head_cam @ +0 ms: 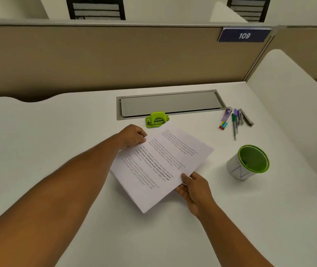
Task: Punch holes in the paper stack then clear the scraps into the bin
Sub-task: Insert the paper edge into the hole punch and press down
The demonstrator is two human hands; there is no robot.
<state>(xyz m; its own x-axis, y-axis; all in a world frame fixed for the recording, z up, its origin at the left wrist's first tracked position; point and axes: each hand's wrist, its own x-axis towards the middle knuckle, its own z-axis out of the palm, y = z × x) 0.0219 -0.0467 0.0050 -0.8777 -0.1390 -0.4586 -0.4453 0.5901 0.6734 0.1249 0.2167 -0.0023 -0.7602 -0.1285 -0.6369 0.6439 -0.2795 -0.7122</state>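
Both forearms are reaching in from the near edge, and between them the paper stack (160, 166) is being held at an angle over the desk (38, 147). At its near right corner the right hand (193, 186) is pinching the sheets, thumb on top and fingers (180, 189) curled underneath. At the far left edge the left hand (132, 136) is gripping them too, its fingers bent round that edge. Holding at two opposite points is likely keeping the sheets squared so they do not fan apart.

Just beyond the far corner of the stack, the green punch (156, 119) is sitting on the desk, its slot seemingly facing the person; the paper's top corner is lying right beside it, perhaps just overlapping its base. I judge the stack is being lined up to feed one edge into that slot, and no holes are showing in the paper yet.

To the right, well apart from the stack, the bin (249, 162) is standing upright with its mouth open, a small white pot with a green liner, placed within easy reach for the scraps later. Farther back on the right, pens (234, 123) and small clips are lying in a loose cluster, out of the working area.
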